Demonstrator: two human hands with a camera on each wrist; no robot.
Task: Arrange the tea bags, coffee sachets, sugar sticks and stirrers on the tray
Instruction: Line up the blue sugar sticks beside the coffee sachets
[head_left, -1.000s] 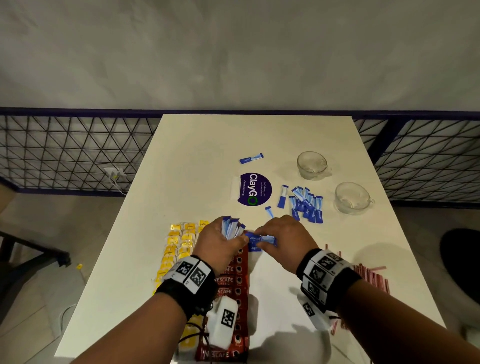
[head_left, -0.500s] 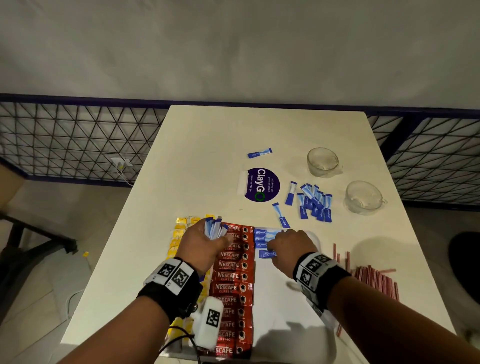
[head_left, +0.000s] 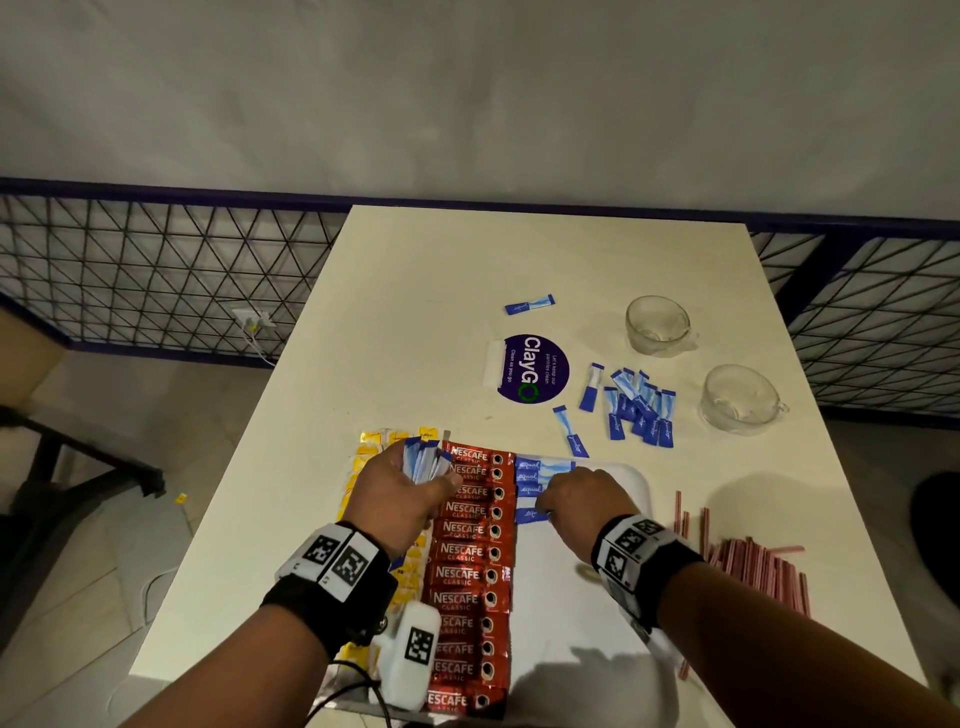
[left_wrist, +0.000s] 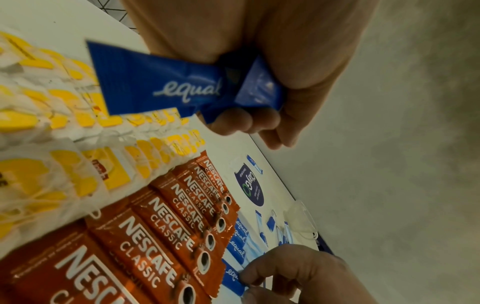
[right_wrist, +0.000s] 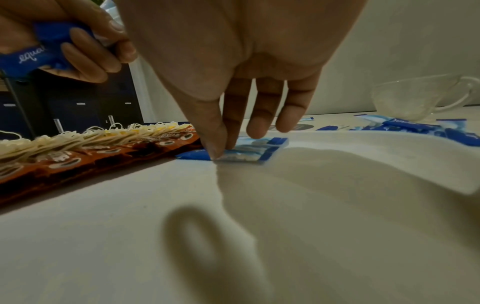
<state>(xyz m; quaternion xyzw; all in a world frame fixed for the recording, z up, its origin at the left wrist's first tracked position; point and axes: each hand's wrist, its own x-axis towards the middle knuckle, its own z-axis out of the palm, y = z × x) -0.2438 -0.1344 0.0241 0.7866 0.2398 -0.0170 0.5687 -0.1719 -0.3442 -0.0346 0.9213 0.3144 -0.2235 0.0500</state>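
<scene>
On the tray (head_left: 641, 480), three columns side by side: yellow tea bags (head_left: 363, 467) at the left, red coffee sachets (head_left: 470, 551) in the middle, and a short row of blue sugar sticks (head_left: 535, 475) just right of the sachets, at the far end. Left hand (head_left: 402, 493) above the seam between tea bags and sachets, fingers curled tight round a bundle (left_wrist: 166, 86) of more sugar sticks, the ends fanning out past the knuckles. Right hand (head_left: 582, 504) low over the tray, thumb and forefinger pinched narrow on the nearest stick (right_wrist: 233, 155), pressing it flat against the tray floor; other fingers (right_wrist: 262, 115) hanging straight, off the tray. Beyond the tray, loose on the table (head_left: 415, 291): a pile of sticks (head_left: 639, 410), one more stick (head_left: 570, 431) near the tray corner, one alone (head_left: 530, 304) far off. Red stirrers (head_left: 748, 561) in a heap on the table right of the tray. Two glass cups (head_left: 657, 325) near the right edge, a round purple sticker (head_left: 530, 369) in the middle.
</scene>
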